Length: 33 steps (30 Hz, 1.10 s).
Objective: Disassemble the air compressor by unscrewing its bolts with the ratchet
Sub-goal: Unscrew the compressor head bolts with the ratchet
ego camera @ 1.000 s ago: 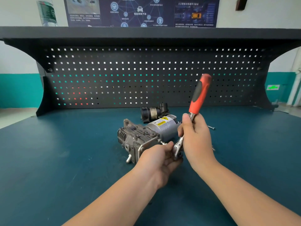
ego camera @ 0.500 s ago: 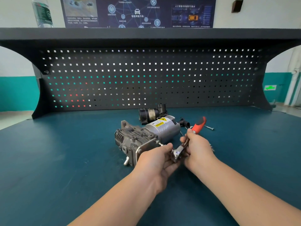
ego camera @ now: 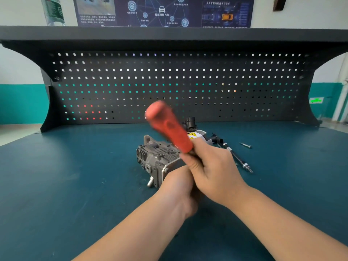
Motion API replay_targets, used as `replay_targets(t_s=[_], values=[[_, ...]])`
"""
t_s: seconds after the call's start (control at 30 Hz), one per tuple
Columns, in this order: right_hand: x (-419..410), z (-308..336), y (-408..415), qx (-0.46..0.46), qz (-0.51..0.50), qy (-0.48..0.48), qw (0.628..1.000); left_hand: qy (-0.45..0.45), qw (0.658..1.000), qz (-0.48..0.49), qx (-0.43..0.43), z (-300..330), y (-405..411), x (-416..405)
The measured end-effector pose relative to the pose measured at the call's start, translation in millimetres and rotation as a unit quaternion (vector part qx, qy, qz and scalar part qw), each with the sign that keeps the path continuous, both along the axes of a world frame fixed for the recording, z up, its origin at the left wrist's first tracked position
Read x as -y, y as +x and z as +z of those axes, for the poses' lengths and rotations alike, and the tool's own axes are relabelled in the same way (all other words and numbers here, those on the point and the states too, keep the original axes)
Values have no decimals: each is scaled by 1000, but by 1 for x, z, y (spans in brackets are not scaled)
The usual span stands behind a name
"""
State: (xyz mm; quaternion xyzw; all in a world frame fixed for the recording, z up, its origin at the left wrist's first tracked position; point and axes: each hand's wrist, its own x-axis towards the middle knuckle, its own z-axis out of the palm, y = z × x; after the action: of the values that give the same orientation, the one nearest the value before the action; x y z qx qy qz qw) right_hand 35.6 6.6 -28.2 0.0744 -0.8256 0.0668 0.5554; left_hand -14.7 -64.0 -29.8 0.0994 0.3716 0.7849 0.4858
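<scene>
Air compressor (ego camera: 158,159) on bench top (ego camera: 75,176), centre, before pegboard (ego camera: 169,81). Both hands just before it: right hand (ego camera: 212,170) gripping ratchet (ego camera: 167,125), left hand (ego camera: 178,187) beneath. Extension bar (ego camera: 239,159) and loose bolt (ego camera: 245,145) lie right of compressor

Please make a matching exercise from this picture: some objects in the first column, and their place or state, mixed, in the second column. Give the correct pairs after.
Column 1:
1. ratchet handle
2. air compressor
3. loose bolt
4. water bottle

Column 2:
A. on the top shelf, left
B. held in the right hand, tilted up-left
C. lying on the blue benchtop, under the hands
D. lying alone on the bench, right of the compressor

Pairs: 1-B, 2-C, 3-D, 4-A
</scene>
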Motion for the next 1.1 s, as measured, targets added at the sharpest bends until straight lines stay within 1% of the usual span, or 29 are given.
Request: replay_targets(t_s=[0.03, 0.1, 0.2, 0.23, 0.27, 0.33, 0.4, 0.43, 0.47, 0.5, 0.53, 0.57, 0.6, 0.63, 0.67, 0.73, 0.77, 0.8, 0.83, 0.9, 0.93, 1.0, 1.03, 1.07, 1.1], values=[[-1, 0, 0, -9, 2, -53, 999, -17, 1000, -4, -9, -1, 0, -1], [-4, -1, -2, -16, 21, -210, 977, -64, 997, -6, -43, 0, -1, -4], [-16, 1, -6, -55, 20, -414, 908, -84, 996, 5, -43, -1, -2, -5], [-20, 2, -7, -63, 15, -479, 876, -90, 995, 9, -43, -1, -3, -5], [-25, 1, -9, -67, 21, -548, 833, -94, 995, 11, -44, -1, -3, -5], [-32, 0, -11, -75, 51, -683, 725, -99, 994, 16, -45, 0, -3, -6], [-33, -2, -11, -86, 81, -780, 615, -101, 994, 17, -43, 0, -3, -6], [-32, -3, -11, -93, 94, -807, 576, -101, 994, 16, -43, 1, -3, -6], [-31, -4, -11, -98, 104, -820, 554, -100, 994, 17, -41, 1, -3, -6], [-30, -4, -11, -100, 109, -825, 546, -99, 994, 18, -39, 1, -3, -6], [-30, -4, -11, -101, 113, -822, 549, -98, 994, 18, -39, 1, -3, -6], [-30, -3, -11, -102, 114, -813, 562, -98, 994, 17, -40, 1, -2, -6], [-31, -2, -11, -101, 111, -794, 589, -97, 994, 17, -42, 2, -2, -6], [-31, -2, -11, -98, 103, -765, 628, -97, 994, 18, -45, 2, -2, -5], [-30, -1, -11, -92, 88, -724, 677, -97, 994, 19, -50, 2, -1, -5], [-25, 0, -10, -80, 49, -611, 786, -97, 993, 16, -59, 1, 0, -5], [-22, 1, -8, -77, 36, -545, 834, -97, 993, 14, -60, 1, 0, -5], [-18, 1, -7, -74, 34, -480, 873, -96, 994, 12, -58, 0, 0, -5], [-14, 2, -5, -65, 43, -422, 903, -95, 994, 8, -56, 1, 0, -4], [-8, 2, -1, -28, 63, -307, 949, -89, 994, -4, -55, 2, 1, -3], [-6, 2, 0, -9, 58, -235, 970, -84, 995, -12, -52, 1, 0, -3], [-2, 3, 2, 13, 31, -95, 995, -51, 998, -30, -32, 0, -1, -2], [-1, 2, 2, 15, 19, -54, 998, -37, 998, -36, -19, 0, -1, -2], [-1, 1, 1, 13, 15, -47, 999, -36, 998, -39, -16, 0, -1, -1], [-1, 1, 1, 10, 20, -69, 997, -48, 998, -37, -22, 1, -2, -2]])
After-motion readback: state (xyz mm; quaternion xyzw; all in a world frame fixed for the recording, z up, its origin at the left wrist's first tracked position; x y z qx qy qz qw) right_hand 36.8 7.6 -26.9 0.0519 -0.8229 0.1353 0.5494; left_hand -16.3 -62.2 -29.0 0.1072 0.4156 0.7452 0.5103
